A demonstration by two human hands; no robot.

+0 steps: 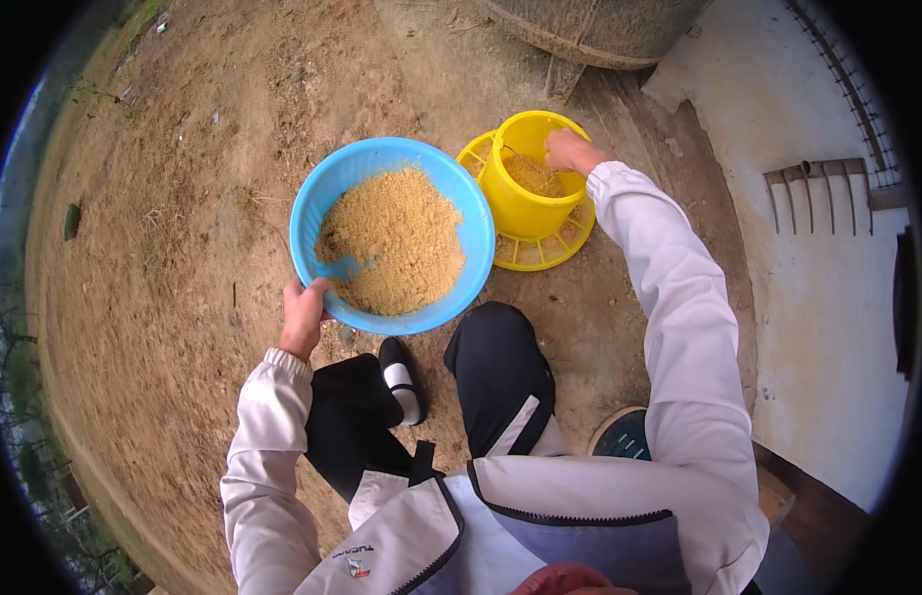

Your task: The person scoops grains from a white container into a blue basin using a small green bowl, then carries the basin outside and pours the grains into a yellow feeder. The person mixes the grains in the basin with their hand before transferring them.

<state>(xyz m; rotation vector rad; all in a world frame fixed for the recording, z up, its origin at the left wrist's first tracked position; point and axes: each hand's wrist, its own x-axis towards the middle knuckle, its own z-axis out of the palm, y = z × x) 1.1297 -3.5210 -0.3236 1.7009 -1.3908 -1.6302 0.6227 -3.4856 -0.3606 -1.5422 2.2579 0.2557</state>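
My left hand (pixel 304 316) grips the near-left rim of a round blue plastic basin (pixel 304 223), thumb over the edge. Coarse yellowish meal (pixel 401 238) fills much of the basin, with a bare patch of blue bottom at its left. Touching or just beyond its right side stands a yellow plastic poultry feeder (pixel 524 216) with a slotted tray ring around its base. My right hand (pixel 568 152) reaches inside the feeder's rim with fingers curled; whether they hold anything is hidden. More meal (pixel 534 177) lies in the feeder, and a thin wire shows beside it.
Bare dirt ground (pixel 208 186) spreads to the left. A large weathered container (pixel 595 30) stands on supports beyond the feeder. To the right, a rake head (pixel 818 175) is against a white wall (pixel 795 312). A dark slotted object (pixel 623 435) sits by my right leg.
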